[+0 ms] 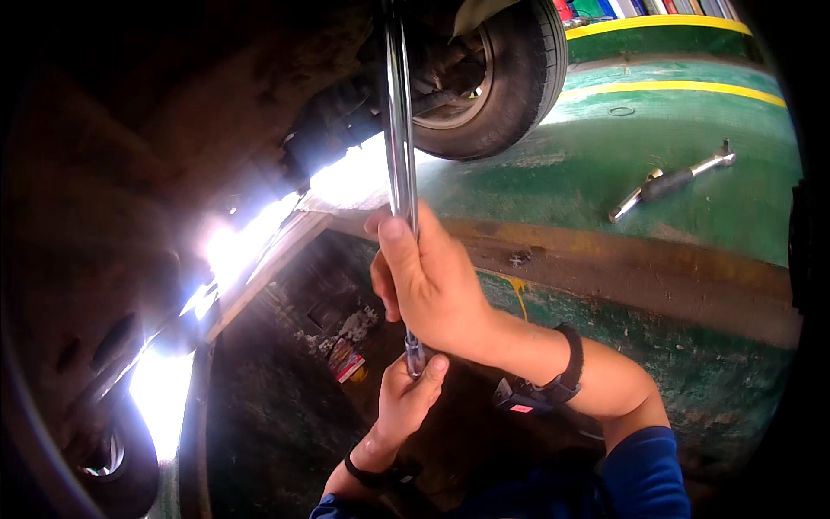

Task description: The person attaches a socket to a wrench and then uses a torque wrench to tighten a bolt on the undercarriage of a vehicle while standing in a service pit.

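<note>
A long shiny metal bar (399, 130) stands almost upright and runs up beside the wheel under a vehicle; its upper end is out of sight. My right hand (437, 281) is wrapped round the bar in the middle of the view, with the thumb along it. Just below, my left hand (409, 398) is closed on the bar's lower end, at a narrower, bluish, see-through-looking handle part (415, 355). Both hands sit one above the other. What the bar's top touches is hidden in the dark underbody.
The vehicle's dark underbody (130, 147) fills the left; a tyre (527, 86) hangs at the top. A ratchet wrench (674, 180) and a thin ring (621, 111) lie on the green floor (519, 186) above the pit's brown edge (622, 268). Another wheel (130, 458) is at lower left.
</note>
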A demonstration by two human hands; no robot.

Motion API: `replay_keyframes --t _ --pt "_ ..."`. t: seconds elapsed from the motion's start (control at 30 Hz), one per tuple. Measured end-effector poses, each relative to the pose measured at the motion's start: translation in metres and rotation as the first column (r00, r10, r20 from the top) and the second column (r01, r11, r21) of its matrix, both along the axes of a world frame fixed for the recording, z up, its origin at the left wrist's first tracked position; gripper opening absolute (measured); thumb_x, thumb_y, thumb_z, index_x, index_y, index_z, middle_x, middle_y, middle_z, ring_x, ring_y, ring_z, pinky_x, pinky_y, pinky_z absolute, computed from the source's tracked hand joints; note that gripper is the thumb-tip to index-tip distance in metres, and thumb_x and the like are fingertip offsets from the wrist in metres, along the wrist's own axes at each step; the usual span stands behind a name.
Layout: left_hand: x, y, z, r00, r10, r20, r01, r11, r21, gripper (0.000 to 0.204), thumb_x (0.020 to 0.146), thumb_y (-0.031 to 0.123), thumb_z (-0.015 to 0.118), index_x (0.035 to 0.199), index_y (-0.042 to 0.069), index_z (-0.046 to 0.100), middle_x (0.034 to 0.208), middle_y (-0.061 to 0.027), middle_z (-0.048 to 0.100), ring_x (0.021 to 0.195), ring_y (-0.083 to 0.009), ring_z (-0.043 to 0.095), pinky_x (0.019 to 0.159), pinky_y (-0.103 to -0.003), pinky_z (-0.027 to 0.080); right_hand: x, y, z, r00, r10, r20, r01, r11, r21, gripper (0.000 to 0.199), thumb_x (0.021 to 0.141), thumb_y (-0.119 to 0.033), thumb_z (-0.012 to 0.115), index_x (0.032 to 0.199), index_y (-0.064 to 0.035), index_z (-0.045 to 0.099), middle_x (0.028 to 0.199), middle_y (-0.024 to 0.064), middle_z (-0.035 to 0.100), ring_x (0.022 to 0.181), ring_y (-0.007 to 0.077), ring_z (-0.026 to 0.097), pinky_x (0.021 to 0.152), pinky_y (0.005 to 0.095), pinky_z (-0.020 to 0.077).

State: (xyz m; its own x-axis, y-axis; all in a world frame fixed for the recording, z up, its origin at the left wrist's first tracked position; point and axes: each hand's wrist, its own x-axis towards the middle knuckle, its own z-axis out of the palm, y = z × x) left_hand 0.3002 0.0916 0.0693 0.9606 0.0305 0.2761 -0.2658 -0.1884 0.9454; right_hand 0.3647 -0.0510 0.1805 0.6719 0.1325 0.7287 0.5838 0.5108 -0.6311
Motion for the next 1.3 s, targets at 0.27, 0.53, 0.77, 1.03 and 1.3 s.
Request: replay_keyframes --t 0.27,0.53,0.77,1.03,1.3 --pt "-0.011 -0.038 0.071 0.961 -0.27 -0.055 0.261 0.956 -0.136 0.027 0.101 0.025 0.064 0.092 0.003 0.051 0.067 0.0015 0.049 0.055 -0.0049 0.043 0.05 -0.021 0.035 0.012 -0.024 0.063 0.944 -0.308 0.12 0.293 0.947 0.128 0.036 0.107 -0.033 0.045 0.088 -0.0031 0.049 0.06 0.0013 0.05 0.042 0.0103 0.049 0.035 0.0277 0.0416" --pt "-0.036 -0.062 0.096 0.894 -0.429 -0.13 0.378 0.878 -0.295 0.026 0.1 0.024 0.062 0.094 0.006 0.044 0.071 -0.0021 0.041 0.057 -0.0089 0.038 0.05 -0.024 0.033 0.015 -0.05 0.091 0.95 -0.289 0.118 0.276 0.954 0.116 0.031 0.106 -0.029 0.044 0.094 -0.0008 0.048 0.066 0.0055 0.051 0.048 0.0149 0.053 0.039 0.0313 0.0446" --pt "-0.053 -0.081 0.1 0.854 -0.502 -0.136 0.42 0.82 -0.388 0.027 0.098 0.025 0.065 0.097 0.008 0.045 0.073 -0.0044 0.044 0.057 -0.0108 0.04 0.05 -0.026 0.034 0.001 -0.076 0.099 0.984 -0.171 0.048 0.169 0.984 0.055 0.028 0.105 -0.026 0.044 0.098 0.0012 0.047 0.071 0.0092 0.052 0.054 0.019 0.056 0.043 0.0345 0.0473" --pt "-0.074 -0.102 0.102 0.76 -0.642 -0.102 0.498 0.677 -0.542 0.027 0.097 0.022 0.067 0.102 0.008 0.045 0.076 -0.0073 0.046 0.058 -0.0128 0.043 0.048 -0.027 0.035 -0.039 -0.102 0.102 0.998 -0.03 -0.05 0.027 0.998 -0.059 0.025 0.104 -0.021 0.043 0.104 0.0035 0.045 0.077 0.0134 0.054 0.06 0.0236 0.06 0.047 0.0381 0.0504" --pt "-0.097 -0.098 0.11 0.741 -0.669 0.062 0.592 0.606 -0.532 0.028 0.1 0.017 0.058 0.116 -0.001 0.043 0.083 -0.0093 0.046 0.057 -0.0129 0.045 0.04 -0.026 0.038 -0.068 -0.101 0.121 0.998 -0.01 0.065 0.028 0.957 -0.289 0.02 0.103 -0.013 0.042 0.1 0.006 0.048 0.079 0.0154 0.054 0.06 0.0264 0.059 0.05 0.0412 0.0528"
